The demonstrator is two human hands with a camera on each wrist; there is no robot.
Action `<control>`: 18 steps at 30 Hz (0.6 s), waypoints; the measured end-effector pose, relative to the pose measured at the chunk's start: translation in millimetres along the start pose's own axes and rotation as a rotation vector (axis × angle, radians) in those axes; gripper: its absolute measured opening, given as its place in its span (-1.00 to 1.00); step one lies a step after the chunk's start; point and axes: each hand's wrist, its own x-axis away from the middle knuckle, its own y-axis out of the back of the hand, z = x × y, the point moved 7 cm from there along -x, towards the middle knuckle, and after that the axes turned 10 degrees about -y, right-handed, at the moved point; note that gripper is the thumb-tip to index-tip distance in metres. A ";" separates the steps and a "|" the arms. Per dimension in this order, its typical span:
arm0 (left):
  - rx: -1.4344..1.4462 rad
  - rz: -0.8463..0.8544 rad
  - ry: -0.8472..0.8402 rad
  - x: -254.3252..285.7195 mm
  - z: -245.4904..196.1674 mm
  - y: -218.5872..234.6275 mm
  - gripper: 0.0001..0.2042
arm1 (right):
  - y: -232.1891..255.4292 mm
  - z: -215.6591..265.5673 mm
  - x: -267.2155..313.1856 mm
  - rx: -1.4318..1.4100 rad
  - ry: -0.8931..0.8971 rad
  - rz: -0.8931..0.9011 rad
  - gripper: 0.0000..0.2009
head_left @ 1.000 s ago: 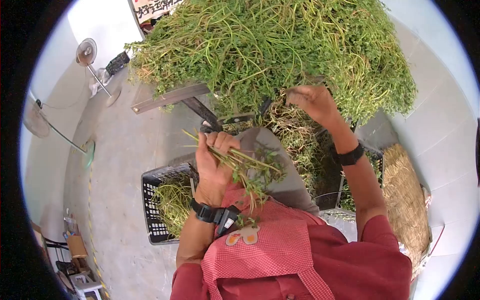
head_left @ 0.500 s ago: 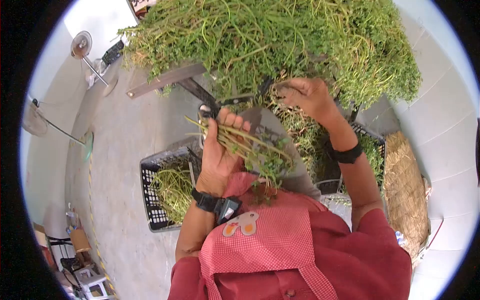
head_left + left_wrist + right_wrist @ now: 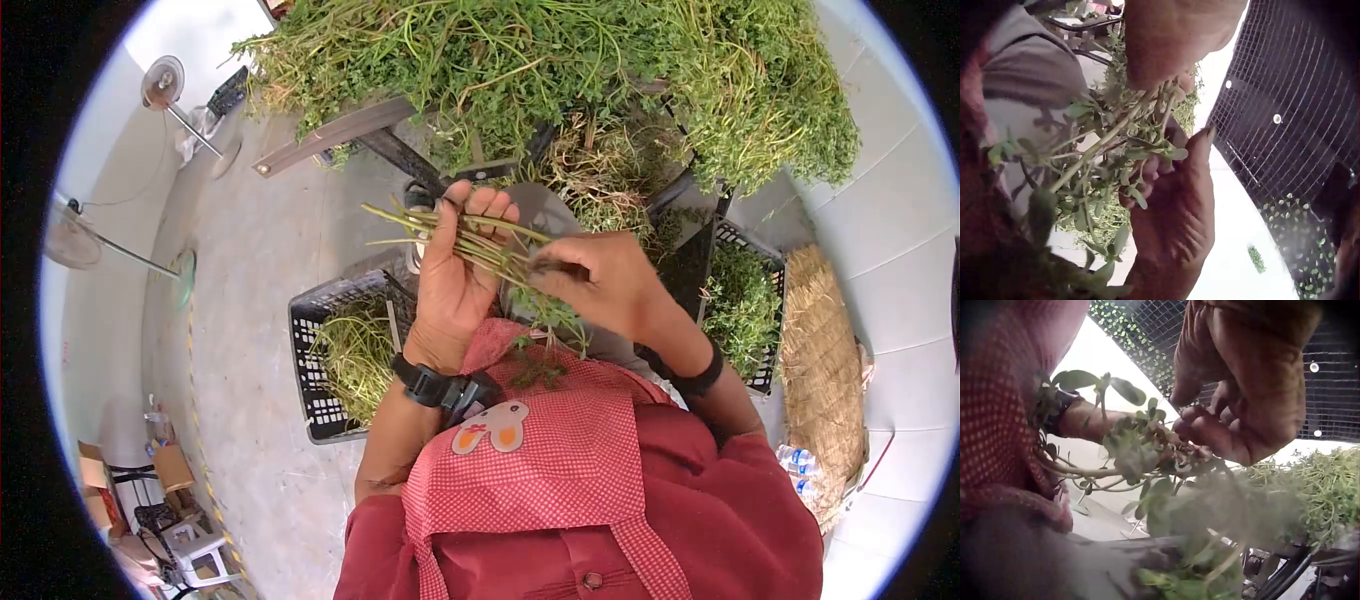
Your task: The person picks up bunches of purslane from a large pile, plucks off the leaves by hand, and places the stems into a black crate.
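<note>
In the head view my left hand (image 3: 455,290) is turned palm up and holds a small bunch of purslane stems (image 3: 484,240) under its thumb. The cut-looking ends stick out to the left, and the leafy tops (image 3: 555,318) hang to the right over the apron. My right hand (image 3: 605,285) is at the right part of the bunch, its curled fingertips pinching among the stems. Up close, the right wrist view has those curled fingers (image 3: 1210,428) against the leafy sprigs (image 3: 1138,447). In the left wrist view, the left thumb (image 3: 1200,156) stands beside the stems (image 3: 1110,134).
A large heap of the same greens (image 3: 560,70) covers the table ahead. Black crates with greens stand at left (image 3: 300,350) and right (image 3: 770,380). More plants (image 3: 600,165) lie beneath the table. A straw bundle (image 3: 820,370) and water bottles (image 3: 797,462) are at far right.
My right hand has come down from beside the heap, toward me, to the bunch. The left hand has risen slightly with the bunch and turned its palm further up.
</note>
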 end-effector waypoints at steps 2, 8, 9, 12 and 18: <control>-0.124 0.031 -0.004 1.8 2.1 -3.9 -0.73 | -7.8 -5.7 -4.2 0.139 -0.128 -0.038 -0.73; -0.357 0.065 -0.002 10.0 8.7 -16.2 -0.66 | -19.6 -14.0 -11.1 0.147 -0.106 -0.150 -0.69; -0.359 0.065 0.000 10.0 9.7 -16.4 -0.66 | -20.4 -16.8 -10.9 0.145 -0.107 -0.151 -0.69; -0.363 0.110 0.014 12.2 13.1 -23.0 -0.65 | -18.7 -18.4 -7.6 0.094 -0.076 -0.151 -0.72; -0.276 -0.085 0.050 13.5 12.7 -15.5 -0.66 | -3.4 -20.8 5.9 -0.707 -0.387 0.216 -0.86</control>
